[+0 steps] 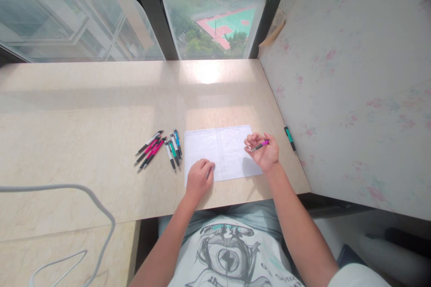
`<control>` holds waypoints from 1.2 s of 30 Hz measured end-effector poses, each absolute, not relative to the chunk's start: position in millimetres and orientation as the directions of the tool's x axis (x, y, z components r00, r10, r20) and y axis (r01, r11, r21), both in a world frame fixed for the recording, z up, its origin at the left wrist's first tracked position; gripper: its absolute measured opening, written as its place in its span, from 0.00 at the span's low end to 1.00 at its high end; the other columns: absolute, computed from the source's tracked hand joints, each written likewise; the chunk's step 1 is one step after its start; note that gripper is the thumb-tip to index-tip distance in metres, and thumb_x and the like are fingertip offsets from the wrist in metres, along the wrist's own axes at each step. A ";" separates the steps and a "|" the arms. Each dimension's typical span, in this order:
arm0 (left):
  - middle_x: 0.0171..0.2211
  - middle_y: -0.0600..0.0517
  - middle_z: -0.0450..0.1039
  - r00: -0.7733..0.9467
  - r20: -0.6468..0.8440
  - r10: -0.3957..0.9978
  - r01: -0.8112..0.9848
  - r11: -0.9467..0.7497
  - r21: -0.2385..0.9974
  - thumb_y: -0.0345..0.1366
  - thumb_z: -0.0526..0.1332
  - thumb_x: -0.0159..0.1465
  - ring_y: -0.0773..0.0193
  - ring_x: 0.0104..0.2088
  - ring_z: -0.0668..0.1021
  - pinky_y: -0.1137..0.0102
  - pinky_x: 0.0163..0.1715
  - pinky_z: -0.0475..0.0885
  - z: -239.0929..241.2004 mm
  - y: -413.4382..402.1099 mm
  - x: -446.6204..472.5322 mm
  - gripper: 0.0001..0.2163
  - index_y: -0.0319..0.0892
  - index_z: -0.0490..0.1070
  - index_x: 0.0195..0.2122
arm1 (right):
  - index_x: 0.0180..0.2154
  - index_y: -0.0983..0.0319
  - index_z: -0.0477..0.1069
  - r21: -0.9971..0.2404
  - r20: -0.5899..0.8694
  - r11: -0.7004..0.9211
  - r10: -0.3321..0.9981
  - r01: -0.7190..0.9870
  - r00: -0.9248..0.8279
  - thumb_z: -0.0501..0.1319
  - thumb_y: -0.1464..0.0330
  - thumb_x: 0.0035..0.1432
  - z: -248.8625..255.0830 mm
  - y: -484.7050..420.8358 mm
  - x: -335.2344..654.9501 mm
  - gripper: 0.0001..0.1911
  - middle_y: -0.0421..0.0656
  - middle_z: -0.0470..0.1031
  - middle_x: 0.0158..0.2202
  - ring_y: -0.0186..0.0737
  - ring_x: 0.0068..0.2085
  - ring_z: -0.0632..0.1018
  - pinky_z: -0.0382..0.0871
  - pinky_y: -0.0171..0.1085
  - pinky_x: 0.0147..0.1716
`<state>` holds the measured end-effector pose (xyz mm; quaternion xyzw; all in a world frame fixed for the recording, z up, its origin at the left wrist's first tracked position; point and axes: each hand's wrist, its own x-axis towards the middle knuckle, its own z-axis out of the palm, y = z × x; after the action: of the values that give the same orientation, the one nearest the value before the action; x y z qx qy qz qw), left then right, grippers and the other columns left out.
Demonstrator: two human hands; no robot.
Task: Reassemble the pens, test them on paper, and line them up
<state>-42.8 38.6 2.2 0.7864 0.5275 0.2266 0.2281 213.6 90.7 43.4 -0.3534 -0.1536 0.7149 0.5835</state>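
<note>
HEAD VIEW, one sheet, two hands, pens.

1. Table: pale marble-look top, runs left to right under a window; patterned wall panel closes off the right side.
2. Paper: white sheet, lies flat on table, centre-right, near edge. Faint print along far edge, too small to read.
3. Left hand: back up, fingers curled in, narrow; rests on near-left corner of paper. Nothing seen in its grip.
4. Right hand: over right edge of paper, closed round the pink pen, pinched betw. thumb and fingers. Pen lies roughly level, dark tip pointing left; whether the tip touches the sheet can't be told.
5. Pen group: several pens loose on table just left of paper, not touching it. Pink/black ones on left of group, white w/ green or blue on right, fanned w/ tips toward near side.
6. Green pen: single, on table at foot of wall panel, right of right hand, apart from it.
7. White cable: loops across near-left of table, well apart from hands.
</note>
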 end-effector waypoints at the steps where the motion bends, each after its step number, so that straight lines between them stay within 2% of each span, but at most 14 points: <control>1: 0.35 0.49 0.71 0.342 0.114 0.933 0.727 -0.339 0.598 0.29 0.53 0.64 0.59 0.37 0.73 0.65 0.39 0.68 2.3 38.7 -42.8 0.08 0.44 0.71 0.38 | 0.27 0.59 0.71 -0.683 -0.332 -0.282 0.942 -0.674 -0.058 0.53 0.52 0.59 41.2 96.0 216.3 0.20 0.38 0.65 0.19 0.35 0.22 0.70 0.63 0.33 0.20; 3: 0.35 0.49 0.71 0.339 0.118 0.933 0.726 -0.339 0.599 0.29 0.53 0.63 0.59 0.37 0.73 0.65 0.38 0.68 2.6 39.0 -42.9 0.08 0.44 0.71 0.38 | 0.28 0.59 0.71 -0.783 -0.329 -0.275 0.944 -0.558 -0.005 0.52 0.47 0.58 36.5 106.0 220.4 0.24 0.37 0.65 0.17 0.35 0.21 0.70 0.60 0.33 0.19; 6: 0.35 0.49 0.71 0.337 0.120 0.934 0.725 -0.339 0.600 0.28 0.53 0.63 0.59 0.37 0.73 0.65 0.37 0.67 3.3 39.4 -42.5 0.08 0.45 0.71 0.37 | 0.35 0.58 0.71 -0.894 -0.285 -0.234 0.955 -0.382 0.083 0.57 0.46 0.55 28.5 119.7 223.5 0.22 0.39 0.73 0.24 0.38 0.28 0.76 0.62 0.33 0.23; 8: 0.35 0.49 0.71 0.341 0.115 0.933 0.727 -0.339 0.597 0.28 0.53 0.63 0.59 0.37 0.73 0.65 0.37 0.67 4.3 39.7 -42.0 0.08 0.45 0.70 0.37 | 0.33 0.58 0.70 -0.954 -0.231 -0.176 0.948 -0.244 0.220 0.62 0.49 0.53 21.8 128.3 223.6 0.19 0.37 0.72 0.24 0.36 0.27 0.74 0.62 0.33 0.24; 11: 0.34 0.49 0.71 0.345 0.106 0.933 0.736 -0.339 0.586 0.28 0.53 0.63 0.59 0.36 0.73 0.64 0.37 0.67 5.3 39.9 -41.5 0.08 0.44 0.70 0.38 | 0.25 0.59 0.65 -0.990 -0.115 -0.138 0.908 0.028 0.404 0.64 0.52 0.52 10.9 140.4 222.4 0.18 0.33 0.64 0.17 0.31 0.20 0.67 0.58 0.32 0.22; 14: 0.35 0.49 0.71 0.357 0.097 0.929 0.744 -0.346 0.572 0.28 0.53 0.63 0.59 0.36 0.73 0.64 0.37 0.67 4.3 39.8 -41.9 0.08 0.44 0.70 0.38 | 0.23 0.59 0.66 -0.969 -0.057 -0.130 0.945 0.210 0.323 0.60 0.52 0.56 2.9 149.8 221.2 0.20 0.35 0.65 0.16 0.32 0.20 0.66 0.59 0.33 0.23; 18: 0.35 0.48 0.71 0.361 0.096 0.927 0.751 -0.351 0.559 0.27 0.53 0.63 0.59 0.37 0.73 0.63 0.37 0.67 1.8 39.8 -42.9 0.09 0.45 0.70 0.39 | 0.24 0.60 0.68 -0.949 -0.019 -0.095 0.969 0.301 0.247 0.56 0.51 0.59 -2.6 154.9 220.6 0.21 0.38 0.69 0.19 0.34 0.23 0.68 0.61 0.34 0.25; 25: 0.35 0.48 0.71 0.355 0.086 0.931 0.751 -0.339 0.566 0.28 0.53 0.63 0.58 0.37 0.72 0.63 0.37 0.67 2.8 41.0 -42.9 0.08 0.44 0.70 0.39 | 0.18 0.60 0.58 -0.860 0.150 -0.026 0.942 0.509 0.302 0.55 0.57 0.61 -10.7 155.2 219.2 0.23 0.36 0.59 0.18 0.33 0.23 0.62 0.54 0.34 0.24; 36: 0.35 0.48 0.71 0.350 0.080 0.933 0.754 -0.331 0.568 0.27 0.54 0.62 0.58 0.37 0.73 0.64 0.37 0.67 1.3 41.6 -43.1 0.09 0.44 0.70 0.39 | 0.20 0.60 0.59 -0.865 0.134 -0.027 0.950 0.502 0.282 0.55 0.60 0.61 -12.9 155.1 218.3 0.19 0.36 0.59 0.20 0.33 0.24 0.63 0.54 0.34 0.25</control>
<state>-43.1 41.6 1.3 0.7905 0.5335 0.2013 0.2235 218.3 155.1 -12.9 -0.6695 -0.5420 0.2552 0.4392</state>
